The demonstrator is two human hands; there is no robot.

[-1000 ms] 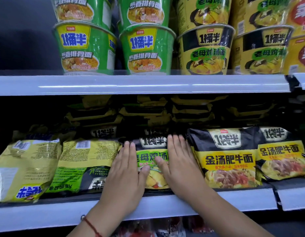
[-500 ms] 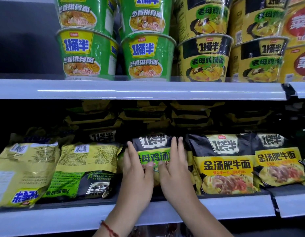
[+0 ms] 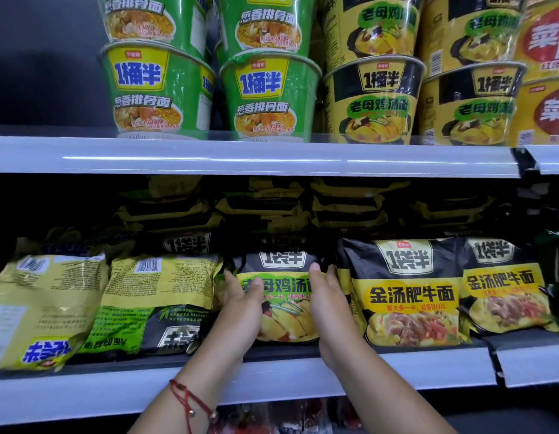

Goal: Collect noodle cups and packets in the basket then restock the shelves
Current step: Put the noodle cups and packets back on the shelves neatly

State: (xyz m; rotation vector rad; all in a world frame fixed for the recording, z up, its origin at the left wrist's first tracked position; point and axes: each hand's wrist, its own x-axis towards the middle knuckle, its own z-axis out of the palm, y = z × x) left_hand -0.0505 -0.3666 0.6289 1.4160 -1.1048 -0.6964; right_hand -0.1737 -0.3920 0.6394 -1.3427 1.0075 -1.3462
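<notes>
The chicken-soup noodle packet (image 3: 284, 296) stands face-out on the lower shelf (image 3: 397, 364), leaning back a little, long axis running up and down, black top edge uppermost and the bowl picture at the bottom; its header reads 1袋半, and the green band below it 老母鸡汤面, partly covered by thumbs; the left hand (image 3: 240, 311) grips its left edge, thumb lying across the front over the green band, the other fingers hidden behind the packet; the right hand (image 3: 326, 305) clasps the right edge the same way, thumb tip at the black header, fingers wedged between this packet and the beef noodle packet (image 3: 409, 292) just beside it, marked 1袋半 and 金汤肥牛面; left of the hands lie two packets (image 3: 159, 302) back-side out and upside down, barcodes showing; on the upper shelf (image 3: 240, 155) stand stacked green cups (image 3: 156, 92) reading 1桶半 and 葱香排骨面, and yellow-black cups (image 3: 375, 98) reading 老母鸡汤面.
</notes>
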